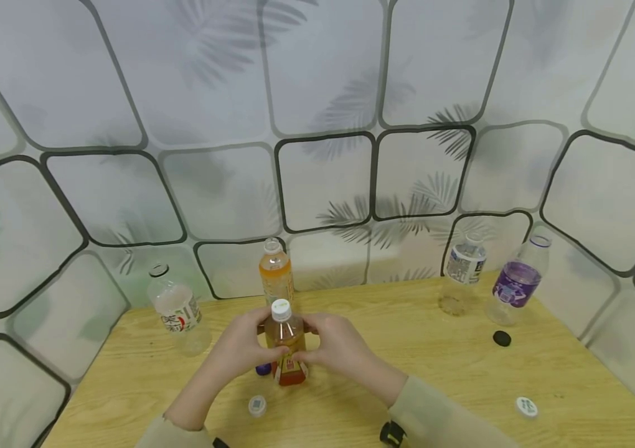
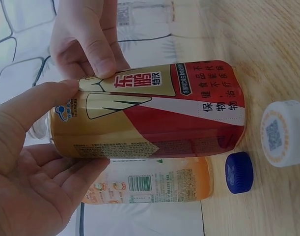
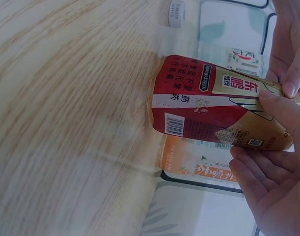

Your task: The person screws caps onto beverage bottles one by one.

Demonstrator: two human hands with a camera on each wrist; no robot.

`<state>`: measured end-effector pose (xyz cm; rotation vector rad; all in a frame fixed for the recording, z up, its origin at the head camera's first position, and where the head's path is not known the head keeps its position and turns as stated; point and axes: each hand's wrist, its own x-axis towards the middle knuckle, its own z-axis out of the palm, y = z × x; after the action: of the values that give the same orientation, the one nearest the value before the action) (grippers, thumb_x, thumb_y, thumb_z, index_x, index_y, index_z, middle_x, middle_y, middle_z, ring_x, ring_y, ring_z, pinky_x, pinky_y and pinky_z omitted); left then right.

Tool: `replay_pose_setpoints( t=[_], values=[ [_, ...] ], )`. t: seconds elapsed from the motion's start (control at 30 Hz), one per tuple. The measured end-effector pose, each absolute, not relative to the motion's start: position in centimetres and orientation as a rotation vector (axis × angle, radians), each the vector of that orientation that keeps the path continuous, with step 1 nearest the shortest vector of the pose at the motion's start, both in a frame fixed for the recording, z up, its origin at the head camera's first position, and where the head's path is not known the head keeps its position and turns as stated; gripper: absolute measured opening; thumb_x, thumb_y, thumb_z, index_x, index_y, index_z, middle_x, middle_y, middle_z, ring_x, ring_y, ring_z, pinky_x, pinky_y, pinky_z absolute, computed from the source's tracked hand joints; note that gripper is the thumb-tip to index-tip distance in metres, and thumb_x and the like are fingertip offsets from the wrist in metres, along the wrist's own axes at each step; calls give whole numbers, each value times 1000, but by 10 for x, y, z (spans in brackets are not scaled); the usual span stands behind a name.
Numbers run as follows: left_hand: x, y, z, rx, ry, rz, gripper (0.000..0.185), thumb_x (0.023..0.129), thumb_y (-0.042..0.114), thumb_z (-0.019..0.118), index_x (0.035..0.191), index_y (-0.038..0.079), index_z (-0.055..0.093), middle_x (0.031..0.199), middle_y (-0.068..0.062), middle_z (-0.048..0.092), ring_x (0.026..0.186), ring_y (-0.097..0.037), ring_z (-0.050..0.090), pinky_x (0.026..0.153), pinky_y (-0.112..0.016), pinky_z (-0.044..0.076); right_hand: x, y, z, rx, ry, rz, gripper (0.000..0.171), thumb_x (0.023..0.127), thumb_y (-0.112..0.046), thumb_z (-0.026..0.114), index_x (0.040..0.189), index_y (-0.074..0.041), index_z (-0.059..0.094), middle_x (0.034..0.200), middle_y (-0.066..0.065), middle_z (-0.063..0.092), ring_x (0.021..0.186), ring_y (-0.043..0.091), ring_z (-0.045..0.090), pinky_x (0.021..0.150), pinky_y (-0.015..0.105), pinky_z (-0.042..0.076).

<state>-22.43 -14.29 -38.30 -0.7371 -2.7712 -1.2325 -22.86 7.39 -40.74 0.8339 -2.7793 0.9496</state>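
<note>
Both hands hold a drink bottle with a red and gold label (image 2: 154, 115), upright, a white cap (image 1: 281, 309) on its top. My left hand (image 1: 250, 343) grips its left side, thumb across the front. From the right, my right hand (image 1: 333, 339) does the same, thumb in front and fingers towards the back. Whether the base touches the table cannot be told. Close behind stands an open bottle with an orange band (image 1: 276, 272). Near the held bottle's base lie a dark blue cap (image 2: 238, 172) and a white cap with a printed code (image 2: 284, 133).
On the wooden table (image 1: 390, 348), a clear bottle with a white label (image 1: 182, 316) stands at left. At back right are another clear bottle (image 1: 464, 269) and a purple-labelled bottle (image 1: 517, 284). A black cap (image 1: 502, 338) and a white cap (image 1: 526, 407) lie at right. A patterned wall (image 1: 323, 186) stands behind.
</note>
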Motion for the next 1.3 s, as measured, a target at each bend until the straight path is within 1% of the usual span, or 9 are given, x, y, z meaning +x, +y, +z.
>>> replay_pose_setpoints(
  t=[0.23, 0.47, 0.63, 0.83, 0.93, 1.0, 1.1, 1.23, 1.3],
  values=[
    [-225, -143, -385, -728, -2766, -1241, 56, 84, 8, 90, 134, -1, 66, 129, -17, 74, 117, -36, 73, 102, -49, 61, -229, 73, -408, 850, -2777, 939, 51, 84, -26, 92, 129, -11, 72, 123, 4, 79, 109, 22, 76, 96, 39, 63],
    [-221, -142, -384, -702, -2775, -1263, 57, 85, 8, 89, 136, -1, 65, 128, -17, 74, 119, -37, 71, 104, -51, 60, -229, 72, -408, 829, -2809, 933, 52, 85, -27, 92, 131, -12, 71, 123, 2, 78, 109, 20, 76, 97, 37, 62],
    [-220, -142, -385, -705, -2773, -1254, 58, 85, 8, 89, 136, 0, 65, 129, -16, 73, 120, -37, 71, 105, -53, 59, -229, 72, -407, 822, -2816, 919, 53, 84, -28, 92, 130, -13, 71, 123, 1, 78, 110, 20, 75, 97, 39, 62],
    [-220, -141, -386, -703, -2775, -1226, 56, 84, 8, 90, 135, 5, 66, 128, -12, 74, 120, -35, 71, 105, -55, 58, -228, 72, -407, 814, -2810, 953, 52, 85, -27, 92, 130, -11, 71, 124, 3, 78, 112, 23, 75, 99, 42, 62],
    [-220, -141, -386, -695, -2779, -1217, 57, 84, 8, 90, 135, 5, 66, 128, -11, 74, 120, -35, 71, 106, -55, 58, -227, 72, -407, 819, -2798, 954, 54, 85, -27, 92, 131, -11, 70, 124, 3, 77, 112, 23, 75, 98, 41, 62],
    [-220, -141, -386, -708, -2775, -1217, 60, 84, 8, 90, 138, 4, 64, 130, -12, 73, 122, -35, 70, 107, -55, 57, -227, 72, -407, 827, -2790, 960, 56, 84, -27, 92, 133, -11, 69, 125, 3, 77, 112, 23, 74, 99, 41, 62],
    [-220, -140, -387, -711, -2766, -1225, 70, 84, 10, 90, 146, 2, 57, 136, -14, 71, 129, -37, 67, 111, -57, 54, -227, 72, -407, 837, -2774, 976, 66, 84, -28, 93, 141, -9, 64, 130, 4, 76, 116, 23, 74, 102, 42, 61],
    [-220, -141, -387, -685, -2757, -1218, 88, 85, 16, 92, 158, -1, 45, 148, -18, 64, 139, -40, 60, 116, -58, 49, -225, 74, -405, 818, -2763, 995, 81, 82, -29, 94, 150, -4, 56, 138, 10, 72, 122, 30, 71, 107, 48, 58],
    [-220, -144, -386, -669, -2762, -1200, 94, 85, 21, 92, 161, -1, 40, 152, -19, 61, 142, -41, 57, 117, -59, 48, -224, 77, -404, 794, -2772, 996, 84, 82, -32, 94, 151, -2, 55, 141, 12, 70, 124, 32, 70, 107, 50, 58]
  ],
)
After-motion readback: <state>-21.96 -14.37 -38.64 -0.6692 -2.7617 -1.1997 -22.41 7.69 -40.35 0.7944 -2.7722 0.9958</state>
